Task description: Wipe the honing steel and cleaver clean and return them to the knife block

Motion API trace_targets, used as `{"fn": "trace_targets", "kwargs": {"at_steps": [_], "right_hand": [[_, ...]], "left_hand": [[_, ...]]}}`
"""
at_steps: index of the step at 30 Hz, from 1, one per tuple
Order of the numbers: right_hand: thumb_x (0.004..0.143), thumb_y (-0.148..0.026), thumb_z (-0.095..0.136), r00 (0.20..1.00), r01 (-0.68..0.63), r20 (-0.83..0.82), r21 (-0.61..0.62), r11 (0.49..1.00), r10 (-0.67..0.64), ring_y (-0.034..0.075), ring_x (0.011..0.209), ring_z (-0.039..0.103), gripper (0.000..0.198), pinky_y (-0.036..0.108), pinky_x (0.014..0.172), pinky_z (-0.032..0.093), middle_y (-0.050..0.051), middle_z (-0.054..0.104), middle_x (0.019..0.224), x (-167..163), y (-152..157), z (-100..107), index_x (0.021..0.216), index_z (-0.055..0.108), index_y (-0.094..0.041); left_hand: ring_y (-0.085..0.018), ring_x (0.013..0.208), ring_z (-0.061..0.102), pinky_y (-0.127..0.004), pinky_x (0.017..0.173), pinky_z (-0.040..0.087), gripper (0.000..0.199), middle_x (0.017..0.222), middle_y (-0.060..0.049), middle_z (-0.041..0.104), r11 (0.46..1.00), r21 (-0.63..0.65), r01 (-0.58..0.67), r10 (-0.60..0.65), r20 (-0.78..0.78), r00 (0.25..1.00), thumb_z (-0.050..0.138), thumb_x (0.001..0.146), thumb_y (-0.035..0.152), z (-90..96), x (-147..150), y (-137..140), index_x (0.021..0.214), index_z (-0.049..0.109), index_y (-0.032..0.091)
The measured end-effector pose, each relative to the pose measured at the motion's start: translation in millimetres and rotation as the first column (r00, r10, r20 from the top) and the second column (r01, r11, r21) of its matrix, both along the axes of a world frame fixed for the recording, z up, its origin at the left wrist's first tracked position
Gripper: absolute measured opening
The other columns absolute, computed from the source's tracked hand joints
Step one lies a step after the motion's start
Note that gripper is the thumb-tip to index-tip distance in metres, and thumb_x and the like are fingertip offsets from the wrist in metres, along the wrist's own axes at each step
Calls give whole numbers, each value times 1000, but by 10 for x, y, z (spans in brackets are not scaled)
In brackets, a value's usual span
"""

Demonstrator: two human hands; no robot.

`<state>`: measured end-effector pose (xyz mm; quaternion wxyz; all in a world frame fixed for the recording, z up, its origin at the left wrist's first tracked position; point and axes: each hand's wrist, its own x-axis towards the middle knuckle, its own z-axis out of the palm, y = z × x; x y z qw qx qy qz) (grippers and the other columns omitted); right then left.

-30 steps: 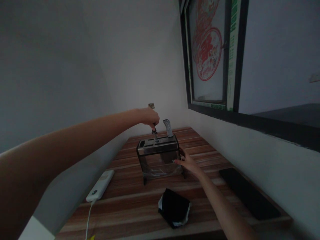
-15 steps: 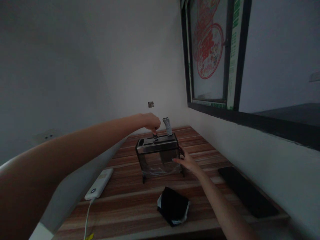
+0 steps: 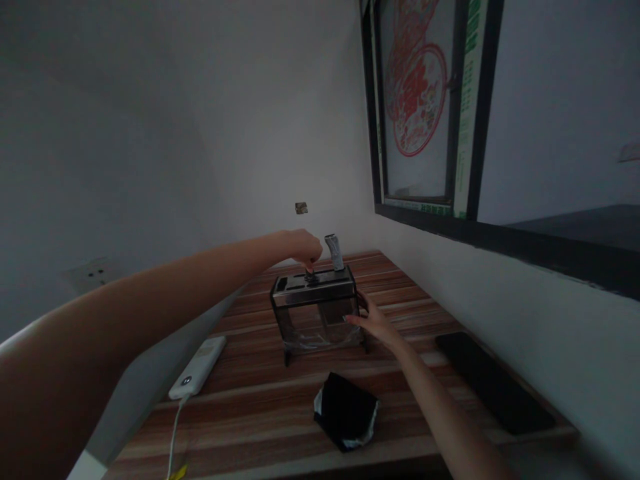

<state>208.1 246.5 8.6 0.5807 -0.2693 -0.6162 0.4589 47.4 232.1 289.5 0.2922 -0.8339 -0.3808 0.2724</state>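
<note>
A knife block [image 3: 315,291] with a slotted metal top and see-through sides stands on the wooden table. Near its right end, a grey handle in clear wrap [image 3: 334,252] sticks up from the top. My left hand [image 3: 306,250] is closed over the middle of the top, pinching a small dark piece [image 3: 311,275] at a slot; most of this piece is hidden. Around the block's right side, my right hand [image 3: 371,317] is closed, thumb on the front and fingers partly hidden behind. Plastic film [image 3: 320,341] hangs along the block's lower edge.
A crumpled black wrapper [image 3: 347,411] lies in front of the block. On the left is a white power bank [image 3: 199,368] with a cable [image 3: 173,433]. A long black slab [image 3: 493,381] lies along the right wall, below a dark window frame [image 3: 425,212].
My left hand and the dark piece beneath it sit very slightly lower against the block's top. My right hand keeps its place on the side.
</note>
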Motion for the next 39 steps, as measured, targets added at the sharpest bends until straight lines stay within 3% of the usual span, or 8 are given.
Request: {"fn": "trace_targets", "kwargs": {"at_steps": [18,26,31,37,39], "right_hand": [[58,-35,82,998,60,2,26,998,-60,26,126,47,80,48,108,33,5,51,136,-4,13,-8,129,46,-31],[61,-34,80,1000,8,-12,28,1000,-8,25,122,50,77,44,102,42,6,50,136,-13,-11,15,129,45,-30],[60,-34,81,1000,20,-10,17,1000,-20,26,123,49,78,45,103,41,7,49,137,-24,-26,32,128,45,-29],[59,-34,82,999,38,-1,14,999,-38,27,123,49,79,47,103,40,8,51,134,-7,-8,5,129,45,-29],[58,-35,82,999,48,-4,12,999,-48,27,123,49,81,46,103,40,7,52,133,4,6,-16,130,45,-30]], "left_hand": [[-23,77,65,-27,62,40,20,82,-9,73,999,44,30,-30,8,1000,77,66,40,-102,55,5,65,72,20],[-25,83,66,-28,65,42,22,84,-10,73,997,57,53,-52,-7,999,78,65,41,-124,73,-45,70,72,20],[-24,83,66,-27,64,41,30,84,-11,73,996,52,68,-68,3,998,70,71,50,-93,77,-60,73,72,21],[-21,82,65,-26,68,39,34,88,-8,73,992,77,100,-108,103,989,55,83,52,102,34,-62,86,72,23],[-18,78,64,-24,68,38,31,83,-6,73,992,56,113,-124,292,948,59,80,50,210,-37,-21,82,71,22]]}}
